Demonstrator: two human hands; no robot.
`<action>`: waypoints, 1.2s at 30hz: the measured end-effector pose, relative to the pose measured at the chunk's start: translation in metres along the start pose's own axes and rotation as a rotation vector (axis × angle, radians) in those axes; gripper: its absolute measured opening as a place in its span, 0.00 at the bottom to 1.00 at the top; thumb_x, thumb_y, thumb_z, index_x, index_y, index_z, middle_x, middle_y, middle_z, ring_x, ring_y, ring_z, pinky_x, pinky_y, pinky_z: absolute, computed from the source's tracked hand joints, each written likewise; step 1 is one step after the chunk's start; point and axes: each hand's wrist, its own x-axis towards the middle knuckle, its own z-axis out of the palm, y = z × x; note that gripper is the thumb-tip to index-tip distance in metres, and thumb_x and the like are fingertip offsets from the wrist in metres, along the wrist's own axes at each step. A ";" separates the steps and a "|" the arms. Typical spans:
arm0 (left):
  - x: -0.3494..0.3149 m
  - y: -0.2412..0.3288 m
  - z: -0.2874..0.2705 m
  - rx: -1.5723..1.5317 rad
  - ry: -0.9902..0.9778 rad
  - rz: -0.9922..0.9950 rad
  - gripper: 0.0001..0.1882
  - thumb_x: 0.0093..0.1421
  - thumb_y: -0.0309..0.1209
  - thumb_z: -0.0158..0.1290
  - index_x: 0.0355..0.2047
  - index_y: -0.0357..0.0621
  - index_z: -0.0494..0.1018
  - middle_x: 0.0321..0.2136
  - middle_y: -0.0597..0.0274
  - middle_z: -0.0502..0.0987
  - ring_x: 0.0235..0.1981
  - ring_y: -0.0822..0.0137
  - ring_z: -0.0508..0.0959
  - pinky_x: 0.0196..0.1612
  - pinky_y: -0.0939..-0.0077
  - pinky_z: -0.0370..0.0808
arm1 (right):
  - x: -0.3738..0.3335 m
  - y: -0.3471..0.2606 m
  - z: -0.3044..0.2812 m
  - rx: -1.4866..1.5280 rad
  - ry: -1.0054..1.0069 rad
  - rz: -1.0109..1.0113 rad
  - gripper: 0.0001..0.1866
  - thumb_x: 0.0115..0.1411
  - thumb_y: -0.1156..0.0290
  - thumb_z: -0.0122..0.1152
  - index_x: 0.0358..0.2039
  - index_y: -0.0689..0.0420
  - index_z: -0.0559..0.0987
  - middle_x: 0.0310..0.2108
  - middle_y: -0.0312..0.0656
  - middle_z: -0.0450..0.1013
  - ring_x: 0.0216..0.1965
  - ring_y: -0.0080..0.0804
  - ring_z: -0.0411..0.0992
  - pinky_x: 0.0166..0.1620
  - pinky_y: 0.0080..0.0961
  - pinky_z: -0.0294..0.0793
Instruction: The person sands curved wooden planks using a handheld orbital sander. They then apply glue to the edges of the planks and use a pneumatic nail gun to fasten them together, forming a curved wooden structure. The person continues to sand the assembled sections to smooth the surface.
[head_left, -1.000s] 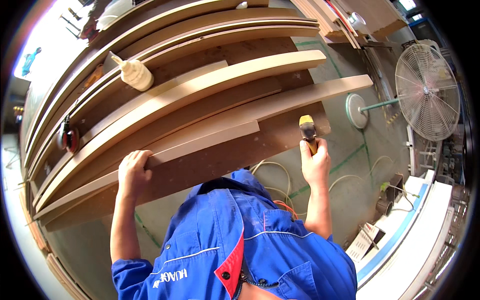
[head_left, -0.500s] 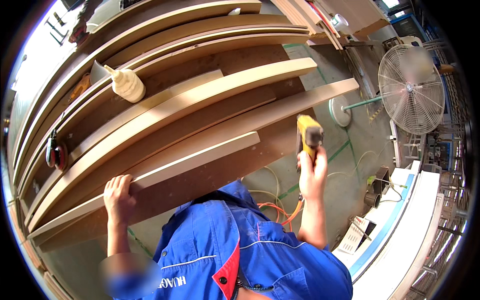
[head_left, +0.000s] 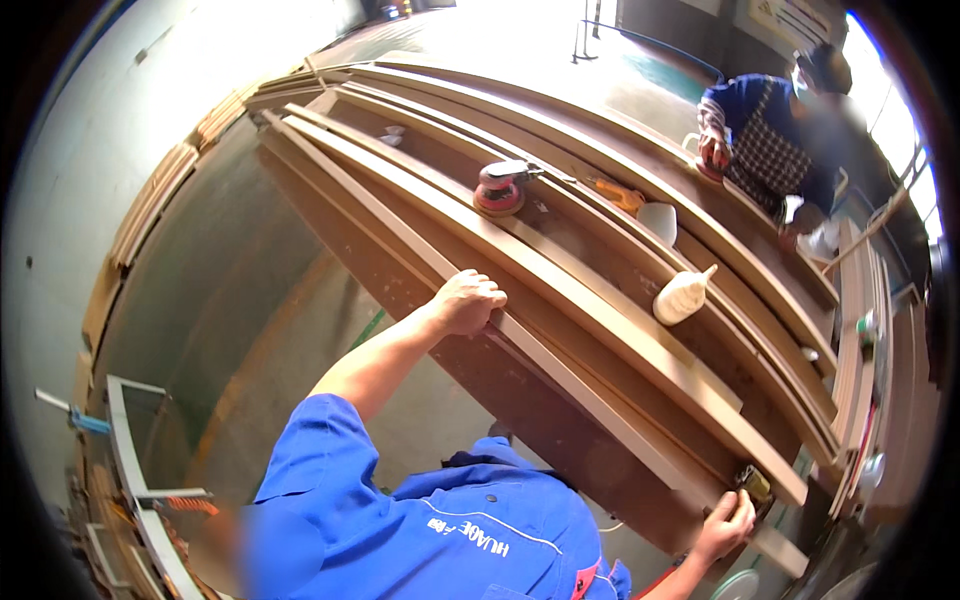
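My left hand (head_left: 466,303) is closed around a long, narrow wooden strip (head_left: 590,405), its fingers over the top edge. The strip lies on the near side of a brown table, slanting from far left to near right. Toward the strip's right end, my right hand (head_left: 724,527) is closed on a yellow and black nail gun (head_left: 755,484), which shows only in part beyond the fingers. The gun's head is beside the strip; whether it touches the wood cannot be made out. A wider pale board (head_left: 600,305) runs just beyond the strip.
A red sander (head_left: 499,190), a cream squeeze bottle (head_left: 681,298) and an orange-handled scraper (head_left: 620,196) lie among several long boards. A co-worker (head_left: 770,130) in a checked apron stands across the table, a hand on another sander. A metal frame (head_left: 140,490) stands at left.
My view has swung to the left. The nail gun, held up clear of the boards before, is now down at the strip's right end. My left hand still grips the strip.
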 end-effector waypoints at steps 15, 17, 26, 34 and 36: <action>-0.054 0.044 -0.024 -0.013 0.059 0.072 0.07 0.48 0.38 0.62 0.24 0.55 0.75 0.24 0.68 0.79 0.31 0.64 0.83 0.36 0.66 0.79 | -0.054 -0.049 0.020 -0.177 -0.468 -0.416 0.12 0.52 0.59 0.63 0.23 0.53 0.76 0.30 0.44 0.73 0.35 0.48 0.72 0.39 0.42 0.71; -0.072 0.033 -0.031 -0.011 0.032 0.047 0.10 0.46 0.40 0.65 0.25 0.56 0.75 0.24 0.69 0.79 0.32 0.64 0.83 0.36 0.67 0.78 | -0.071 -0.039 0.050 -0.124 -0.343 -0.493 0.12 0.52 0.57 0.64 0.27 0.52 0.79 0.32 0.42 0.75 0.36 0.47 0.73 0.41 0.42 0.71; -0.054 0.000 0.023 0.044 0.190 0.080 0.08 0.41 0.27 0.60 0.24 0.55 0.78 0.23 0.65 0.80 0.30 0.59 0.84 0.38 0.60 0.81 | -0.069 -0.101 0.038 0.063 -0.266 -0.408 0.10 0.44 0.67 0.63 0.30 0.52 0.80 0.29 0.44 0.75 0.33 0.47 0.74 0.38 0.45 0.73; -0.069 0.020 0.027 -0.129 0.164 0.109 0.15 0.50 0.16 0.55 0.39 0.40 0.77 0.39 0.54 0.82 0.45 0.51 0.83 0.56 0.54 0.77 | -0.052 -0.101 -0.012 0.019 -0.244 -0.218 0.30 0.45 0.60 0.81 0.48 0.56 0.83 0.53 0.46 0.78 0.57 0.45 0.74 0.61 0.45 0.73; -0.070 0.027 0.031 -0.163 0.141 0.151 0.16 0.52 0.17 0.55 0.42 0.41 0.80 0.43 0.54 0.84 0.48 0.50 0.83 0.56 0.54 0.78 | -0.072 -0.095 -0.014 0.087 -0.201 -0.037 0.32 0.46 0.65 0.83 0.51 0.59 0.81 0.53 0.47 0.77 0.56 0.47 0.75 0.61 0.43 0.75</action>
